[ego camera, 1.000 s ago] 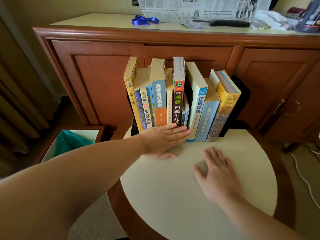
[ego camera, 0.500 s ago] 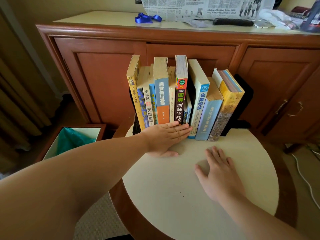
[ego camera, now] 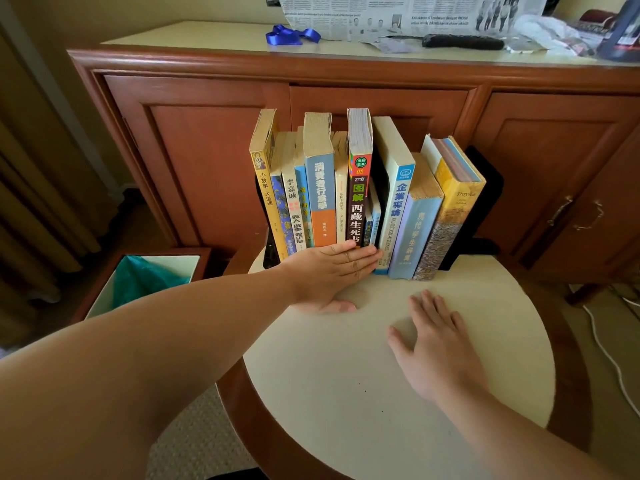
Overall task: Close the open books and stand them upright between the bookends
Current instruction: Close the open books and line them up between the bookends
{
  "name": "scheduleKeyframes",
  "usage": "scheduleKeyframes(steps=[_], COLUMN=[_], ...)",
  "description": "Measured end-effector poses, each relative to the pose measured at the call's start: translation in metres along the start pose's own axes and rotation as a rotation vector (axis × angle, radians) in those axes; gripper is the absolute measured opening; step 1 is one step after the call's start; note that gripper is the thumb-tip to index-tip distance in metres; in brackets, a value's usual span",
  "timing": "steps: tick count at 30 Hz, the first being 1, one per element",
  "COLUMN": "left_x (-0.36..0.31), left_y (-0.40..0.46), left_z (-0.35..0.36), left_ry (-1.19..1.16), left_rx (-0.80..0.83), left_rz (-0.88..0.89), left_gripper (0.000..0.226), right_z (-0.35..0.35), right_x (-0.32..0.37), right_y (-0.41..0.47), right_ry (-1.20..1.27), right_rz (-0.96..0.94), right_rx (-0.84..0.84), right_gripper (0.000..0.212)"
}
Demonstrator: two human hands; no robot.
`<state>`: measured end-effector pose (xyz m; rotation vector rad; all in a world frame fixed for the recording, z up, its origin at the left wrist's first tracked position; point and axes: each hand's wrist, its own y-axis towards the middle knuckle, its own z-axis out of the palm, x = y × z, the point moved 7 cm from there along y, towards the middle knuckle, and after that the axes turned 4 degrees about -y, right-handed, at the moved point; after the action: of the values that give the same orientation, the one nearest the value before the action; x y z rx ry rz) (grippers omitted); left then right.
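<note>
Flat left hand [ego camera: 329, 271] presses paperback books [ego camera: 356, 188] — spines upright, ragged-topped.

Books [ego camera: 356, 199] all closed, standing in one row at the back of the round table, spines toward me. Left ones near upright; the three on the right lean right against the right black bookend [ego camera: 481, 202]. Left bookend [ego camera: 270, 254] mostly hidden behind the yellow book [ego camera: 265, 188]. Dark gap beside the tall black-spined book [ego camera: 358, 188].
</note>
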<state>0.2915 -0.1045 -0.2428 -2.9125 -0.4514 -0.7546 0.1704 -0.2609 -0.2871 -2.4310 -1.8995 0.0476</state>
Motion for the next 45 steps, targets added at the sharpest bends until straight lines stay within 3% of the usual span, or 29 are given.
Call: scheduleKeyframes(steps=[11, 23, 32, 45], left_x=[-0.0002, -0.0032, -0.0042, -0.0048], left_y=[-0.0038, -0.0017, -0.007, -0.0039], left_z=[0.0008, 0.004, 0.0018, 0.0065], left_ry=[-0.05, -0.066, -0.102, -0.145], left_rx=[-0.011, 0.122, 0.088, 0.175], left_rz=[-0.005, -0.056, -0.08, -0.111], left_gripper=[0.079, 0.078, 0.075, 0.073], right_z=[0.0001, 0.0003, 0.0001, -0.0005], right_x=[0.0001, 0.0007, 0.0004, 0.0007], right_y=[-0.0001, -0.0001, 0.0008, 0.0005], right_ry=[0.007, -0.01, -0.026, 0.003], right_rz=[-0.006, -0.004, -0.007, -0.006], right_rx=[0.002, 0.005, 0.001, -0.001], right_gripper=[0.102, 0.104, 0.103, 0.103])
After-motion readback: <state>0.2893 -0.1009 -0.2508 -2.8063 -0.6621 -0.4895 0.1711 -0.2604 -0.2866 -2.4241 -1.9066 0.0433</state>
